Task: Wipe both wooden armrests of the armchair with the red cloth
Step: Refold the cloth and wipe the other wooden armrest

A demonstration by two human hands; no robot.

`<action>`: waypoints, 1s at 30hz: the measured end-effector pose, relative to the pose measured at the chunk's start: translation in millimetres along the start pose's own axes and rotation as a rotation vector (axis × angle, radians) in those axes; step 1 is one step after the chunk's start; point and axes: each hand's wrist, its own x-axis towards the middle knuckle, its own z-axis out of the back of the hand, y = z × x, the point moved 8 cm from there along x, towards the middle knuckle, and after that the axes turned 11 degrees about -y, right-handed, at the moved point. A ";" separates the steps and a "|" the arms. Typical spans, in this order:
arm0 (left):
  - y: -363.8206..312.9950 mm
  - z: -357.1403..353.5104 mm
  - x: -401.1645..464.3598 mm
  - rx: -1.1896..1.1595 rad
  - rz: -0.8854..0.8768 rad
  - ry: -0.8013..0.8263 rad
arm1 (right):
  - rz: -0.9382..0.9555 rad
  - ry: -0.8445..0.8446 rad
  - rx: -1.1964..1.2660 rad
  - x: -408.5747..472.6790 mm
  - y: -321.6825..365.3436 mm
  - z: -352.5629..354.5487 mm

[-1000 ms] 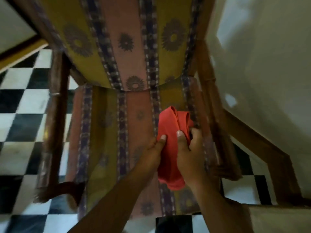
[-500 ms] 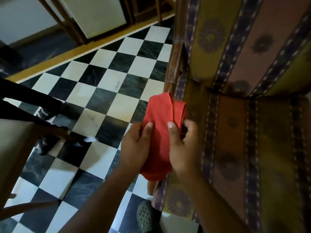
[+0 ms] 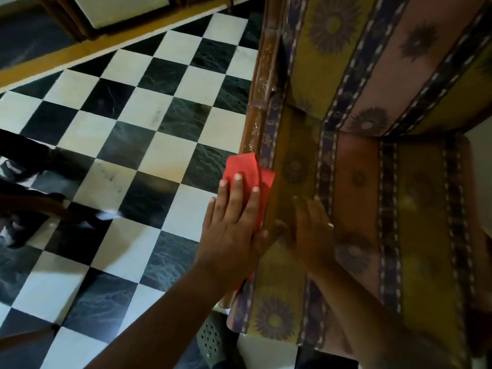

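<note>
The red cloth (image 3: 249, 179) lies folded on the wooden armrest (image 3: 259, 102) at the left edge of the armchair, its upper corner reaching up the rail and its right edge just beside the seat cushion (image 3: 354, 222). The left hand (image 3: 231, 222) lies flat on top of the cloth, palm down, fingers stretched out and slightly spread; it presses the cloth against the armrest rather than gripping it, with nothing closed inside the fingers. The right hand (image 3: 310, 230) is blurred; it rests open on the yellow stripe of the seat cushion close beside the cloth, fingers pointing up the seat, and whether its thumb touches the cloth cannot be told. Above the cloth the bare part of the armrest shows glossy brown wood running up along the patterned backrest (image 3: 372, 54). To the left spreads a black-and-white checkered floor (image 3: 138, 123), and a dark perforated shoe (image 3: 213, 342) shows below the chair's front corner.
</note>
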 end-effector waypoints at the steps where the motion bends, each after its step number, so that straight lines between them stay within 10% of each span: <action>1: -1.3 -1.1 2.4 0.010 -0.002 -0.010 | 0.093 0.086 -0.059 2.0 -10.0 -15.9; 5: -1.3 -4.3 2.2 0.019 -0.018 -0.063 | 0.236 0.311 -0.148 -1.5 -44.5 -69.3; 21: 1.3 9.3 135.0 0.022 -0.045 -0.115 | 0.216 0.316 -0.128 -1.0 -47.2 -73.4; 30: -2.0 0.2 55.3 -0.056 -0.024 -0.153 | 0.226 0.304 -0.121 -3.4 -48.6 -72.8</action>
